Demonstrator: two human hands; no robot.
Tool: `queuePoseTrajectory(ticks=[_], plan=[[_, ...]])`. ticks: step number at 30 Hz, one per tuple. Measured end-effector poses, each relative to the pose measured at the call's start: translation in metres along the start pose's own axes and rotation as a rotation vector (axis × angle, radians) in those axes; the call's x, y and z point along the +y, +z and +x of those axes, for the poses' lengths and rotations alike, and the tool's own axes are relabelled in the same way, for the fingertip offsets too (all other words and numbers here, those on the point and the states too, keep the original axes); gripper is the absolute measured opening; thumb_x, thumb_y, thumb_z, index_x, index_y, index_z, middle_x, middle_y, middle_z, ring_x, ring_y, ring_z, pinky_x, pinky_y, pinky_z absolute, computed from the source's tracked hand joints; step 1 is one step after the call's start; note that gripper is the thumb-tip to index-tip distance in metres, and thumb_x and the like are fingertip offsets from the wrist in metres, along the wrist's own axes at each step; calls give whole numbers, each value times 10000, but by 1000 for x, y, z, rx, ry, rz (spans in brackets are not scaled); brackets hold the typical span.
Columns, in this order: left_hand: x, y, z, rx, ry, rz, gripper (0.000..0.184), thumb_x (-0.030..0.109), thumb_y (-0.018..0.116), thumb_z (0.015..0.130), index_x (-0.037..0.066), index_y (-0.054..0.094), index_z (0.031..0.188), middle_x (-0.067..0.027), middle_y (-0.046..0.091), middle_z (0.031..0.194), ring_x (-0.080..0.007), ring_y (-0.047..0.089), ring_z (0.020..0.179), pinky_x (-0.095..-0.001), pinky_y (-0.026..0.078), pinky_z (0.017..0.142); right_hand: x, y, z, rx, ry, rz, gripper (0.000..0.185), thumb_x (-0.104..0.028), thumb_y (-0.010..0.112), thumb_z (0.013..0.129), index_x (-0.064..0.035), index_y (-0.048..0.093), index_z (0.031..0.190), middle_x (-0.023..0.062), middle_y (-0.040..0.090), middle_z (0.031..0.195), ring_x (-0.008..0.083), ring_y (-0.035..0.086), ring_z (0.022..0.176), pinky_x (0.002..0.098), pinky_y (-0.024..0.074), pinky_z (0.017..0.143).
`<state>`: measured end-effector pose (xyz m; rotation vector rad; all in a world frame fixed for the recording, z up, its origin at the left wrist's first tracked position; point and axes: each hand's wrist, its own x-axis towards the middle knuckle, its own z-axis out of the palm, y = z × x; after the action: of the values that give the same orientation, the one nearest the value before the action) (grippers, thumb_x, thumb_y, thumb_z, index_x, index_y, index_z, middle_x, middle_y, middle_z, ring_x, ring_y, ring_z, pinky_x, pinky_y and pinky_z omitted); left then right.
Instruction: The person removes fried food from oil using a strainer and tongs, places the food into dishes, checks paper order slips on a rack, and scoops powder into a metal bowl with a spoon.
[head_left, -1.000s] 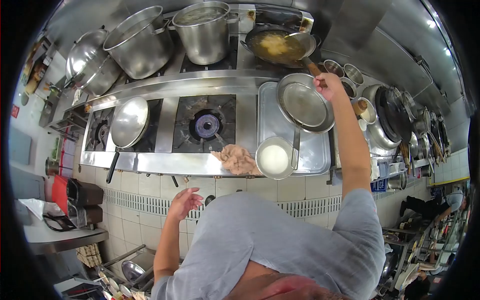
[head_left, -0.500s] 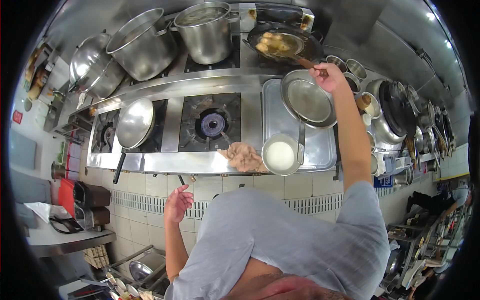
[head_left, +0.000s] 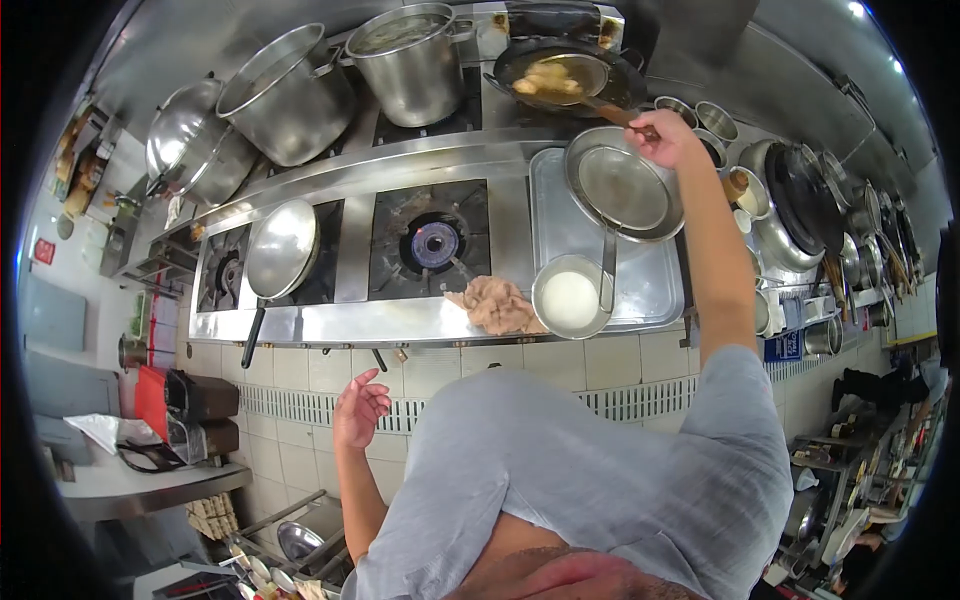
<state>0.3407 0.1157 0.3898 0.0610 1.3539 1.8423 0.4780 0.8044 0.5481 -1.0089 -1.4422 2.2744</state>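
Observation:
My right hand [head_left: 662,138] is closed round the wooden handle [head_left: 608,111] of a ladle or strainer, whose round head lies in the dark wok [head_left: 510,72] at the back. Pale golden pieces [head_left: 548,79] sit in the liquid there. My left hand [head_left: 360,408] hangs in front of the stove, fingers apart, holding nothing. Below my right forearm, a mesh strainer [head_left: 625,188] rests over a round metal pan on a tray [head_left: 648,300]. Beside its handle is a bowl of white contents [head_left: 570,299]. A crumpled tan cloth [head_left: 496,305] lies at the stove's front edge.
Two tall stockpots [head_left: 290,105] [head_left: 408,75] and a lidded pot [head_left: 195,140] stand along the back. A lit burner [head_left: 435,243] is at centre, with a long-handled pan [head_left: 283,250] left of it. Metal bowls and stacked woks [head_left: 800,200] are at right. Another person [head_left: 880,388] is far right.
The utensil's head has gone from raised at the wok's right side down into the wok, among the pieces. My right hand came slightly down with it. The whole view has shifted a little.

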Motion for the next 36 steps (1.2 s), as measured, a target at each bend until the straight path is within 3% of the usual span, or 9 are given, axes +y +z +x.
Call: queuePoseTrajectory(ticks=[5, 13, 25, 36], plan=[[-5, -4, -14, 1, 25, -34, 529, 429, 510, 1012, 1, 523, 1321, -88, 689, 937, -189, 652, 788, -313, 516, 660, -13, 0, -8, 47, 63, -5, 91, -26, 603, 830, -42, 517, 805, 94, 575, 709, 114, 535, 546, 215, 381, 419], [5, -2, -14, -21, 39, 9, 527, 425, 495, 1017, 1, 513, 1330, -88, 681, 955, -185, 646, 802, -309, 511, 655, 24, 4, 29, -188, 22, 535, 85, -11, 566, 865, 34, 503, 900, 125, 583, 774, 126, 569, 588, 200, 458, 467], [-7, -11, -28, -3, 47, -33, 496, 380, 495, 1025, -15, 509, 1324, -114, 687, 972, -193, 658, 802, -306, 520, 645, 32, 22, 34, -15, -60, 543, 69, -20, 552, 877, 6, 497, 845, 116, 575, 733, 158, 563, 586, 254, 444, 482], [-4, -12, -14, -27, 28, -87, 481, 360, 507, 1024, -17, 514, 1323, -128, 692, 971, -192, 661, 797, -300, 524, 652, 27, 30, 38, 2, -32, 476, 68, -22, 531, 882, 16, 483, 853, 124, 569, 735, 163, 543, 572, 262, 477, 494]])
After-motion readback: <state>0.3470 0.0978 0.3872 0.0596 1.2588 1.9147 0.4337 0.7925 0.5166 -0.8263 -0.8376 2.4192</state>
